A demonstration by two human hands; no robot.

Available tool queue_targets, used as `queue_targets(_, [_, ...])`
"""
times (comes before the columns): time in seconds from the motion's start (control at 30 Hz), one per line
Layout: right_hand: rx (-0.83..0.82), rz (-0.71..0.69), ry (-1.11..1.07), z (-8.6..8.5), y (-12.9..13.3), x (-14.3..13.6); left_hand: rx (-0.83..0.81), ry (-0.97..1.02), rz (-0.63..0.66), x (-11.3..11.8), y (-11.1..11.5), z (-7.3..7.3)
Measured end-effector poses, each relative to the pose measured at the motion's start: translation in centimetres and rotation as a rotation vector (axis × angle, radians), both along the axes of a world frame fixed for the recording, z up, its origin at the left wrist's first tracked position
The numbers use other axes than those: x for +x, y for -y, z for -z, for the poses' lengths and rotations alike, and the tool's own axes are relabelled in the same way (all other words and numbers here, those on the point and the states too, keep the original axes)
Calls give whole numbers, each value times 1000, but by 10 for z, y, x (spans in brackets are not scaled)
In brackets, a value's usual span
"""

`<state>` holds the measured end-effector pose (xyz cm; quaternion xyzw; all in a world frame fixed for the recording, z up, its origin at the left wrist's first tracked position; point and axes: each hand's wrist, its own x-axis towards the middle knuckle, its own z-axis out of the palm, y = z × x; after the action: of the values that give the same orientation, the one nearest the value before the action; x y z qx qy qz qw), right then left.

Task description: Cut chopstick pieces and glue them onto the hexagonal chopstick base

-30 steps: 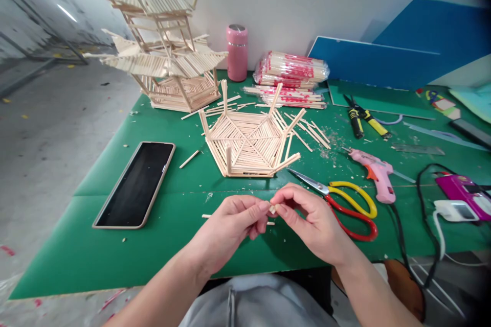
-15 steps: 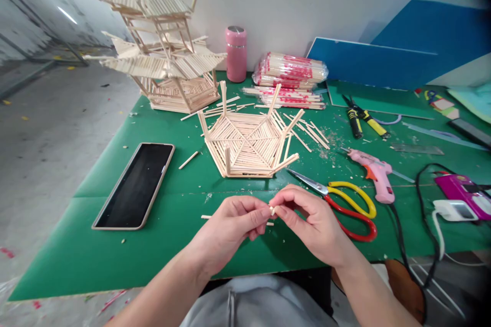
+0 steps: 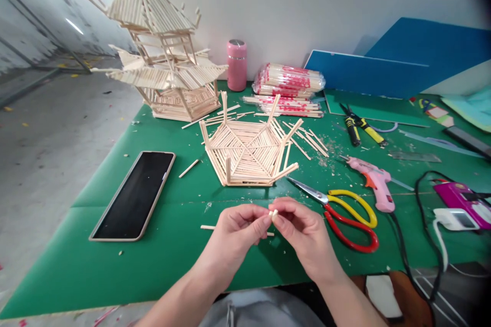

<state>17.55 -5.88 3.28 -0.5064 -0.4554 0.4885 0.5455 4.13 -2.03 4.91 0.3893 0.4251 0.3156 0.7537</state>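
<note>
My left hand and my right hand meet fingertip to fingertip above the front of the green table. Both pinch small pale wooden stick pieces, whose ends show side by side between the fingers; their length is hidden. Beneath the hands lies a thin wooden stick, its middle covered by my left hand. Just beyond stands a hexagonal stick base with short posts rising at its corners. Scissors with one yellow and one red handle lie right of my right hand.
A stick pagoda stands at back left, a phone at left. Behind are a pink bottle and wrapped chopsticks. To the right lie a pink glue gun, pliers and cables. Loose sticks surround the base.
The camera view has tilted up slightly, so everything sits lower in the picture. My fingertips have turned a little, and two stick ends now show between them.
</note>
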Motion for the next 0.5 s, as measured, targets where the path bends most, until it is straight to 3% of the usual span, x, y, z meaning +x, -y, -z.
queue_targets(0.2, [-6, 87, 50, -3, -1, 10, 71, -153, -71, 0, 1, -5])
queue_targets(0.3, [2, -16, 253, -11, -2, 20, 109, -180, -61, -3, 0, -9])
queue_targets(0.4, [120, -167, 473, -20, -5, 27, 125, -193, -19, -4, -4, -12])
queue_targets(0.5, [157, -262, 531, -27, -8, 29, 136, -208, 23, -5, -7, -14])
